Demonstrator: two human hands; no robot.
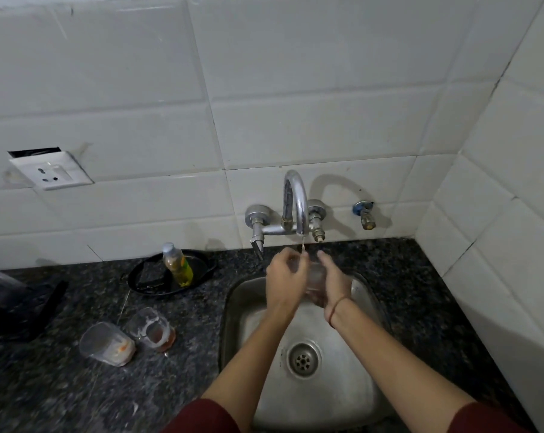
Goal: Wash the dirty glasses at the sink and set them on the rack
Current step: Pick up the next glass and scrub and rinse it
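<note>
Now under the thin stream from the tap [295,207], above the sink [227,310]: a clear glass [315,275], gripped from both sides, left hand [287,278] and right hand [334,284] curled round it. Out left on the desk [186,385], two more glasses [106,343] [153,329] with orange dregs, just beside each other.

Matt, brushed stainless-steel sink [367,307]; mirror-bright chromed metal tap [295,198]; polished, speckled dark stone counter [77,385]; glossy white ceramic wall tiles [295,89]; smooth white plastic socket [50,173]; clear held glass [315,275]; clear, residue-filmed left dirty glass [106,343] and right dirty glass [152,329]; transparent plastic bottle [178,265] on a glossy black tray [146,276].
</note>
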